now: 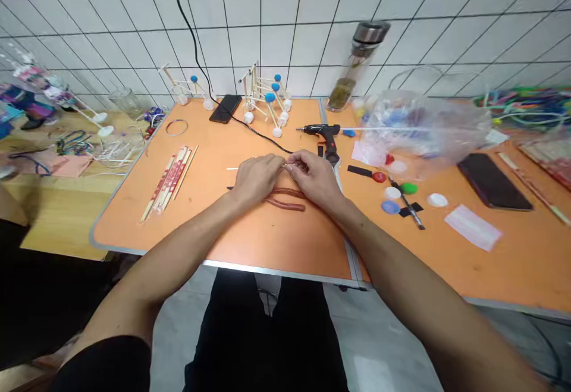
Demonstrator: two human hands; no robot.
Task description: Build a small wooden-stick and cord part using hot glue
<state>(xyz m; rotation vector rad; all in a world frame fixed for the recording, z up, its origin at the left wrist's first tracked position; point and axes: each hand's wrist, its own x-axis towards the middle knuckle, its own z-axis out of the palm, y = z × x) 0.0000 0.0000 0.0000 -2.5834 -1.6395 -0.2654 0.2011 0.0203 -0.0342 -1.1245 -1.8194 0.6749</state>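
Orange folding table (178,243) under both forearms, white tile wall (276,17) behind. Hot glue gun (323,135) lies just past the hands, wrapped chopsticks (167,181) off to the left. Left hand (256,179) and right hand (314,179) are closed, pinching together mid-table on a small pale piece (285,167), too small to identify. Two reddish-brown strips (285,203) lie on the table just below the hands. Strips look light, soft and bendy; probably best held near the middle. Pale piece looks thin and delicate, likely needing a careful pinch.
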